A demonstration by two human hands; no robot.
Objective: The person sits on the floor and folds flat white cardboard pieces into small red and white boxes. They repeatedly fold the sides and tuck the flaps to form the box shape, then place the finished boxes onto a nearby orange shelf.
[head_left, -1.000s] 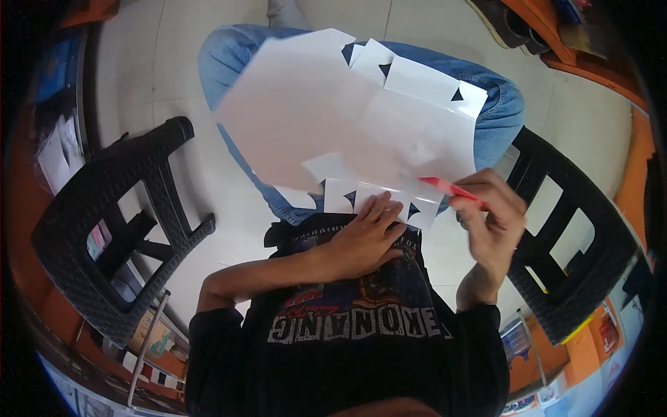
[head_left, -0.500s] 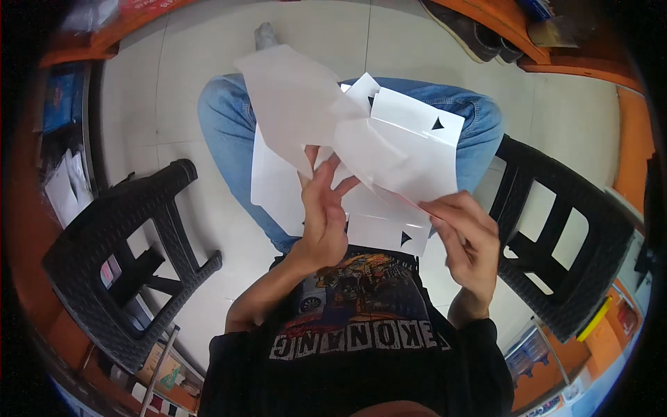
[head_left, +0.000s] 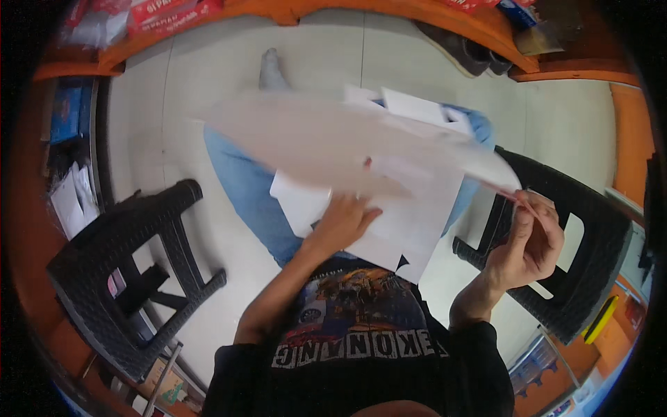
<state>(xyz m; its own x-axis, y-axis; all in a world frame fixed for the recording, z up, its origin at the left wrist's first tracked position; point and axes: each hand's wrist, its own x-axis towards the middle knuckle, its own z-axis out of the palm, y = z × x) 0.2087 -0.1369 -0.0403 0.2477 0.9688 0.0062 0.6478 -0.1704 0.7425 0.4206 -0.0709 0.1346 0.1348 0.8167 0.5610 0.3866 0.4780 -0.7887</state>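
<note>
My right hand (head_left: 531, 243) is closed in a pinch on the corner of a large, thin whitish sheet (head_left: 313, 139). Blurred by motion, the sheet stretches leftward from the fingers, across and above my lap. Beneath it, a glossy white card sheet (head_left: 427, 201) with flaps and dark triangular marks lies over my crossed legs. My left hand (head_left: 344, 222) rests palm down on this card near its front left part, thumb stretched out. The sheet's near edge hides some of the left fingertips. A small reddish spot shows amid the whitish sheet, too blurred to make out.
Black plastic stools stand at left (head_left: 132, 271) and right (head_left: 577, 243). Orange shelving (head_left: 285, 14) runs along the far side, with dark shoes (head_left: 462, 55) by it. My jeans-covered legs (head_left: 233, 181) rest on the pale tiled floor (head_left: 201, 90).
My right hand has moved right and outward, drawing the whitish sheet with it. My left hand has turned from upright beside the sheet to palm down on the white card.
</note>
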